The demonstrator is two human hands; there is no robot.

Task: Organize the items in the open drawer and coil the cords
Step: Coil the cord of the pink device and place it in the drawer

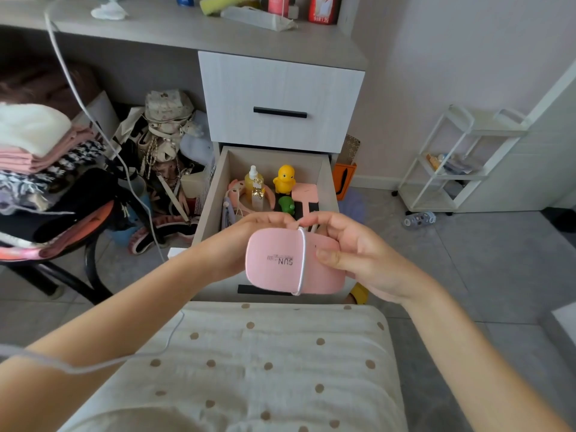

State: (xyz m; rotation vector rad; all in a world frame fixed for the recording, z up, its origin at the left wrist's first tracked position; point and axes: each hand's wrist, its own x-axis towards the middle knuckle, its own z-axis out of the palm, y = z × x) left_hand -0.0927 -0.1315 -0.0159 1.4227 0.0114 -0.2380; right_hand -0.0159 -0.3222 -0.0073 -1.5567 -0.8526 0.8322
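Note:
I hold a flat pink device (274, 260) above the front of the open drawer (330, 182). A white cord (303, 260) is wrapped around the device. My left hand (246, 235) grips the device's left side from behind. My right hand (352, 247) holds the right side, thumb on top, fingers pinching the cord at the device's far edge. Inside the drawer stand a yellow duck (284, 179), a yellow bottle (254, 182), a green toy (286, 204), a pink paddle-shaped item (305, 194) and pink straps (237, 194).
A shut drawer (280, 101) sits above the open one. A chair piled with clothes (46, 182) and bags (165, 135) fill the left. A white cable (93, 129) hangs across the left. A white rack (452, 163) stands right. A dotted cushion (265, 353) lies below.

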